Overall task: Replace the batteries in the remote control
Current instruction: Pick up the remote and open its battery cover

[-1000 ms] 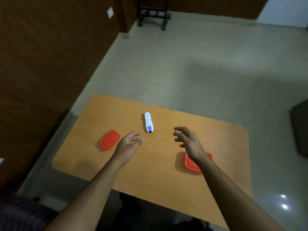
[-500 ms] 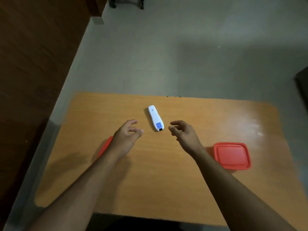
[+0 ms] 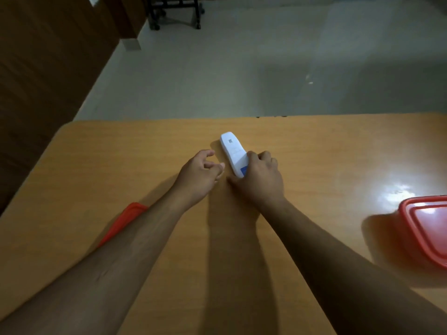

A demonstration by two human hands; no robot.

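A white remote control (image 3: 232,152) with a blue patch at its near end lies face down on the wooden table (image 3: 121,153), pointing away from me. My right hand (image 3: 260,180) is closed around its near end, fingers on the right side and thumb underneath on the left. My left hand (image 3: 200,175) hovers just left of the remote with fingers loosely curled and apart, holding nothing and not touching the remote. No batteries are visible.
A red lidded container (image 3: 425,228) sits at the table's right edge. Another red lid (image 3: 121,221) is partly hidden under my left forearm. Beyond the table's far edge is grey floor, with a dark wooden wall at left and a wheeled black stand (image 3: 174,13) at the top.
Both hands moved forward to the remote. The right hand went from open beside it to closed on its near end. The left hand came close on the left. The camera moved nearer the table.
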